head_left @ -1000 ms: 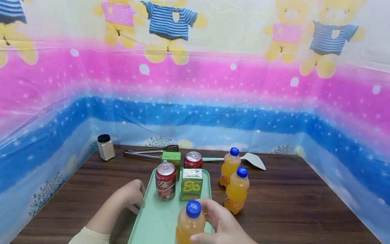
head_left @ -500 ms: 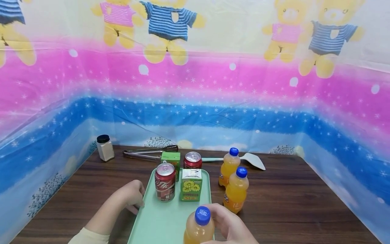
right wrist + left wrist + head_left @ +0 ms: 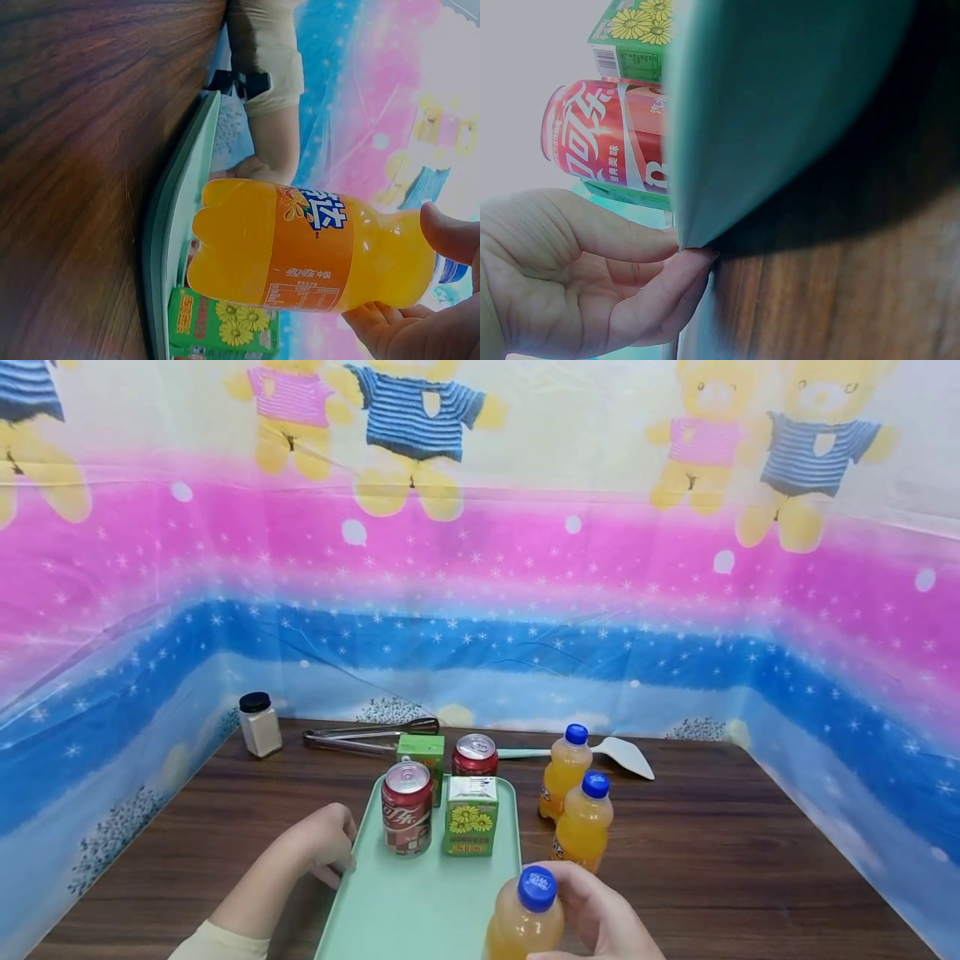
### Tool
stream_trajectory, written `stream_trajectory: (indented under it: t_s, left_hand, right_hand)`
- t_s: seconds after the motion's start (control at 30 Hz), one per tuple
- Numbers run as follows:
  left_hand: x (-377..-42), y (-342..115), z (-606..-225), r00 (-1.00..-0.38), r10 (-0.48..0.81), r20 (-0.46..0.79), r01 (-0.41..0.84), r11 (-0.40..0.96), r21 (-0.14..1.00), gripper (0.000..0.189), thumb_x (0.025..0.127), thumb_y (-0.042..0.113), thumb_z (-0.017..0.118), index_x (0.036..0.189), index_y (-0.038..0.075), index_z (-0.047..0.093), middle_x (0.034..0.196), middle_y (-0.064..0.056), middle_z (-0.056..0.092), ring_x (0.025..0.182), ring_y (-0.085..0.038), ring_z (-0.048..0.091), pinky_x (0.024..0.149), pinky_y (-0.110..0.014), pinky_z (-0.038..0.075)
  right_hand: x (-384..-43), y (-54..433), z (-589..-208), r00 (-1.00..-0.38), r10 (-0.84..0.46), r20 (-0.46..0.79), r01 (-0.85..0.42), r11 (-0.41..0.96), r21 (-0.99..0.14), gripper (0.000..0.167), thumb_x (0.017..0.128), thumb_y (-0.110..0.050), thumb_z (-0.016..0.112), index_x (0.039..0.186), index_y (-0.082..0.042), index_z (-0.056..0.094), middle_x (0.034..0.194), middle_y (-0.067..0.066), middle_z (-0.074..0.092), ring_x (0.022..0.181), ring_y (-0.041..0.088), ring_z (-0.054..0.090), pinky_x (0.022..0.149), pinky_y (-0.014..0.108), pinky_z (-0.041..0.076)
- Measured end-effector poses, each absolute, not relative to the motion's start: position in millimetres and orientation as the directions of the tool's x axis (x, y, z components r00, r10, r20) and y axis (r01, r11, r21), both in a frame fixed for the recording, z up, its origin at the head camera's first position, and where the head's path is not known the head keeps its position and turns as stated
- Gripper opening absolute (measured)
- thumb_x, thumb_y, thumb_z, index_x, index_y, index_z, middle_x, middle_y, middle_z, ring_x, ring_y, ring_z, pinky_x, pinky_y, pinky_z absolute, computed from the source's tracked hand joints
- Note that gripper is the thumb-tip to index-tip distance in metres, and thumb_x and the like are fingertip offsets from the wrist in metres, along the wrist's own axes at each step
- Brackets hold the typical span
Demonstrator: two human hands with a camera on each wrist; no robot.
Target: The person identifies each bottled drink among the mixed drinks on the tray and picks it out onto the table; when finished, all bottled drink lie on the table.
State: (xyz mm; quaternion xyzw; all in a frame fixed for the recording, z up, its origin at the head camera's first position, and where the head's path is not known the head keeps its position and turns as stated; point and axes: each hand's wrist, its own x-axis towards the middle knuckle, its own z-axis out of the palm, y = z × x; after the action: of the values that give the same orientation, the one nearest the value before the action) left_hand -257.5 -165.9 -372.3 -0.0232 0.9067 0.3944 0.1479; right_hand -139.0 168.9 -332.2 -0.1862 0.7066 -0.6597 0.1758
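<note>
My left hand (image 3: 322,842) pinches the left rim of the light green tray (image 3: 405,902) between thumb and fingers, as the left wrist view shows. My right hand (image 3: 603,914) grips a bottle of orange soda (image 3: 311,247) near its neck, below the blue cap. It is upright at the tray's right edge; whether its base touches the tray is unclear. Toward the tray's far end stand a red cola can (image 3: 407,810) and a green drink carton (image 3: 471,817) with yellow flowers. Behind them are another green carton (image 3: 422,745) and another red can (image 3: 476,753), both partly hidden.
Two more orange soda bottles (image 3: 583,827) stand on the dark wooden table (image 3: 720,860) right of the tray. Metal tongs (image 3: 360,735), a pale spatula (image 3: 626,755) and a black-lidded jar (image 3: 260,727) lie or stand at the back. A printed curtain (image 3: 480,635) encloses the table.
My right hand has carried the orange soda bottle to the right, from over the tray to its right edge. The left hand and the tray have stayed in place.
</note>
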Motion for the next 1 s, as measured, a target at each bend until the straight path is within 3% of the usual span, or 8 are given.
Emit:
stream_trajectory:
  t_s: [0.47, 1.0]
  left_hand:
    - [-255.6, -165.0, -370.0, -0.952, 0.067, -0.298, -0.179, 0.67, 0.721, 0.022, 0.074, -0.016, 0.065, 0.087, -0.007, 0.049, 0.079, -0.017, 0.052, 0.067, -0.025, 0.06, 0.053, -0.035, 0.057]
    - [-255.0, -164.9, -371.3, -0.954, 0.064, -0.292, -0.172, 0.682, 0.711, 0.02, 0.074, -0.015, 0.065, 0.086, -0.007, 0.051, 0.078, -0.017, 0.053, 0.064, -0.025, 0.06, 0.052, -0.034, 0.057]
  right_hand:
    - [-137.7, 187.9, -332.0, -0.966, -0.259, 0.016, -0.057, 0.154, -0.986, 0.064, 0.082, -0.018, 0.072, 0.132, 0.002, 0.038, 0.129, 0.019, 0.051, 0.114, 0.035, 0.052, 0.094, 0.052, 0.045]
    - [-141.2, 218.1, -343.8, -0.996, -0.083, 0.018, -0.038, 0.244, -0.969, 0.064, 0.076, -0.017, 0.077, 0.128, 0.001, 0.044, 0.123, 0.019, 0.055, 0.107, 0.032, 0.057, 0.089, 0.047, 0.049]
